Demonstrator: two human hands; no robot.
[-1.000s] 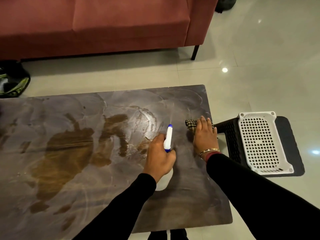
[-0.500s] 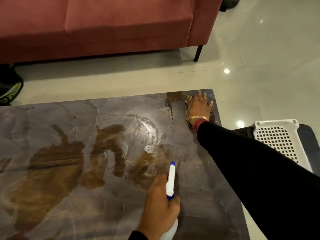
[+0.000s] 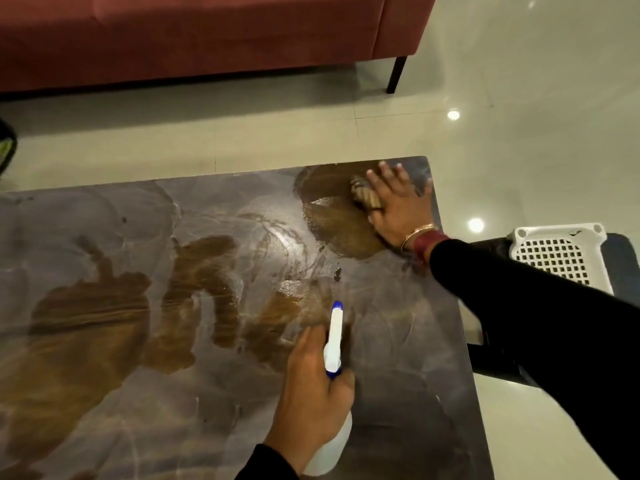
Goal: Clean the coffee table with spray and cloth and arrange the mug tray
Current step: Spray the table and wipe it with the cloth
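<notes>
Sofa (image 3: 194, 36): red upholstery, one dark leg showing, on the floor (image 3: 519, 98) well beyond the right hand's fingertips.

Counter (image 3: 398, 341): dark, glossy top under both hands, streaked with wet wipe marks; brown patches lie left of the left hand, and one sits directly beside the right hand on its thumb side.

Stool (image 3: 491, 362): black, off the counter's edge, on the outer side of the right forearm.

Tray (image 3: 557, 251): white perforated plastic, on top of the stool, just past the right wrist; partly hidden by the black sleeve (image 3: 540, 313).

Spray bottle (image 3: 334, 344): white body, blue tip and collar, nozzle pointing away from the person, gripped in the left hand; its base shows below the palm.

Left hand (image 3: 311, 393): fingers curled closed around the bottle's neck, near the counter's near edge.

Right hand (image 3: 398, 206): fingers spread, palm flat, pressing on the cloth near the counter's far right corner.

Cloth (image 3: 365, 195): checked, bunched, mostly covered by the right palm, its edge showing at the thumb side.

Bangle (image 3: 417, 233): gold-coloured, at the right wrist.
</notes>
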